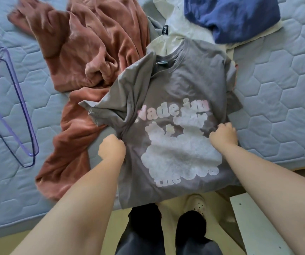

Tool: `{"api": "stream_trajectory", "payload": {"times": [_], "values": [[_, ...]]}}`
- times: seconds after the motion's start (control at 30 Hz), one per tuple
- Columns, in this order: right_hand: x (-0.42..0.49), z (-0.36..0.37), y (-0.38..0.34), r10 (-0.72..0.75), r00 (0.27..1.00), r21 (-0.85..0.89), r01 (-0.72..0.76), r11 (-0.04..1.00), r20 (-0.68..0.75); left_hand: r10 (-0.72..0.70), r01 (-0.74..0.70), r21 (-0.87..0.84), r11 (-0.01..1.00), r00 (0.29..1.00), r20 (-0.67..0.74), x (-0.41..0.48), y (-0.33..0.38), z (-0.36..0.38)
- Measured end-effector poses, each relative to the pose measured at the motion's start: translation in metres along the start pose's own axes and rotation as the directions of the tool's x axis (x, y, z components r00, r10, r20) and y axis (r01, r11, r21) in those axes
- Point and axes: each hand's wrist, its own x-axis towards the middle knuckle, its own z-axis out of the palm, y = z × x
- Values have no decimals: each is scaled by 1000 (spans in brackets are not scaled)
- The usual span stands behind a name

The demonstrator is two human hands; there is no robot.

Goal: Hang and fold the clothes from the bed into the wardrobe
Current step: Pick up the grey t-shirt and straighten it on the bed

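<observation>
A grey T-shirt [183,85] with a pale cloud print and pink lettering lies face up at the bed's near edge, its hem hanging over the side. My left hand [112,147] grips the shirt's left side seam, where the cloth bunches and the left sleeve folds inward. At the print's right edge my right hand [224,134] has its fingers curled into the fabric. A rust-pink velour garment [85,52] sprawls to the left, partly under the shirt.
Two purple hangers [19,107] lie on the blue quilted mattress [280,100] at the left. A dark blue garment [236,17] and a pale cream one [186,32] sit beyond the shirt. A white panel [258,223] stands at lower right by my feet.
</observation>
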Motion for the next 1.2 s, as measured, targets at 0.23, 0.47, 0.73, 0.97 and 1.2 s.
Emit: {"api": "stream_trajectory", "payload": {"times": [0.23,0.47,0.73,0.97,1.2], "values": [[42,-21,-9,297,953,618,-197,762,-63,690,-689,94,718,723,32,-7,84,10],[110,-34,-4,432,855,786,-467,405,286,738,-746,59,664,666,111,-31,171,53],[157,-152,69,549,800,683,-261,683,-243,589,-630,81,772,758,278,-48,227,71],[135,-127,45,-441,792,-119,434,893,-423,584,-648,109,754,737,340,-47,231,60],[109,-95,21,-8,999,-435,-14,900,-47,493,-556,205,806,821,288,-19,177,17]]}}
